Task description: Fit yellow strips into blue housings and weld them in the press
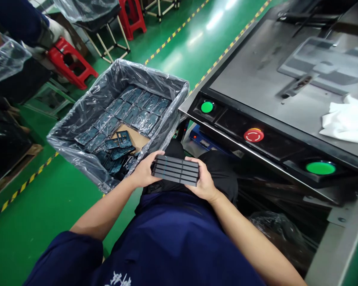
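The left hand (pixel 143 171) and right hand (pixel 206 182) pinched the stack (pixel 175 170) by its ends, and uneven pressure could have spilled it.

Lit brightly, apparently from overhead, with white streaks of glare on the green floor (pixel 41 238) and glints along the plastic liner (pixel 74 161). Deeply shadowed beneath the counter (pixel 250 75); fairly sharp at the dark stack (pixel 176 169); smeared at upper right; stretched towards the edges.

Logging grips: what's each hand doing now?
Left hand: holding one end of a stack of flat dark parts.
Right hand: holding the stack's other end.
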The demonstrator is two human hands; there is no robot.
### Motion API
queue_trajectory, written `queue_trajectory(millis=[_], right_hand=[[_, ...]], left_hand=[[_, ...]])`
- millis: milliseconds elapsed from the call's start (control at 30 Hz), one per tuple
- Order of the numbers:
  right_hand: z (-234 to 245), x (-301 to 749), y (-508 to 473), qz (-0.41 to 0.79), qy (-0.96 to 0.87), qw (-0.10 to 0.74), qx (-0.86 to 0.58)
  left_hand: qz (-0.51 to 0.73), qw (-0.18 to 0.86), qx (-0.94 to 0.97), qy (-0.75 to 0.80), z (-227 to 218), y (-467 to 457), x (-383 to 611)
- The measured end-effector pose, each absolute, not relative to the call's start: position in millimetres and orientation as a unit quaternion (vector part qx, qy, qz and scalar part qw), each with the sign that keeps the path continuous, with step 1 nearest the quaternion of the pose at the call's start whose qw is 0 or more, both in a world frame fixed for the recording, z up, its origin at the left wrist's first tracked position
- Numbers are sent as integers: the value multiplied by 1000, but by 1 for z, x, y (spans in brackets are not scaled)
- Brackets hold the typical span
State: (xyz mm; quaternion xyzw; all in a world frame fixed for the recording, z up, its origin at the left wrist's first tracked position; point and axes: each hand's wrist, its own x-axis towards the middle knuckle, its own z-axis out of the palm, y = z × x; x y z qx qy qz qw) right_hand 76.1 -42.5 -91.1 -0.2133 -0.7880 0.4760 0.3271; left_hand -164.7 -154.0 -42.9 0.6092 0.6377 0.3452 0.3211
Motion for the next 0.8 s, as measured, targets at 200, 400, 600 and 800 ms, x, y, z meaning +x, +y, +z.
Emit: queue_trajectory(millis=[200,400,600,800], right_hand=[[-98,77,-42,457,-798,329,-214],[-104,78,-42,450,-800,330,-221],[-109,79,-42,448,-798,337,-222],[-114,80,-42,442,-801,329,-234]], left_hand=[[347,316,605,643,-38,-152,-162],[328,258,638,648,-40,-152,-161],[308,213,665,646,-39,-152,-160],[300,187,683,639,-41,-153,-161]])
